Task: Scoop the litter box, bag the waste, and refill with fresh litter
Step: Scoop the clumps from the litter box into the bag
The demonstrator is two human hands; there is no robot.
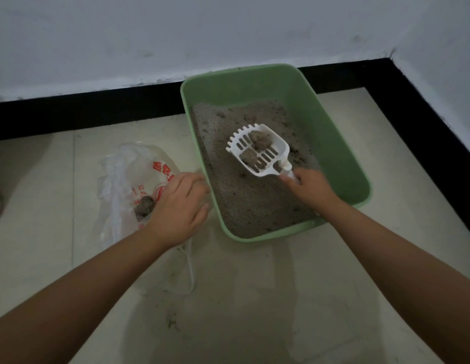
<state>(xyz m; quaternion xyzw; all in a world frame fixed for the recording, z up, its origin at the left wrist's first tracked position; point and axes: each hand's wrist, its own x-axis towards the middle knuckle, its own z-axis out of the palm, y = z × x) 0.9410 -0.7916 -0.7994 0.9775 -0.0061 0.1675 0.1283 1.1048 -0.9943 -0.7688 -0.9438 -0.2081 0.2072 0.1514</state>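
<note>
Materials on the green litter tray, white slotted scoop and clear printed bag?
Green litter tray: looks like moulded plastic, smooth matte walls, rounded rim.
White slotted scoop: rigid plastic by the look, one piece with cut slots and teeth.
Clear printed bag: thin plastic film, crinkled and see-through, red print.

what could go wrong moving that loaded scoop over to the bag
The two clumps lie loose in the white scoop, so a tilt could roll them onto the floor between the green litter box and the plastic bag. The bag looks slumped, its mouth held only by the left hand, so the drop could miss. The right hand grips the handle far back, giving less control.
</note>
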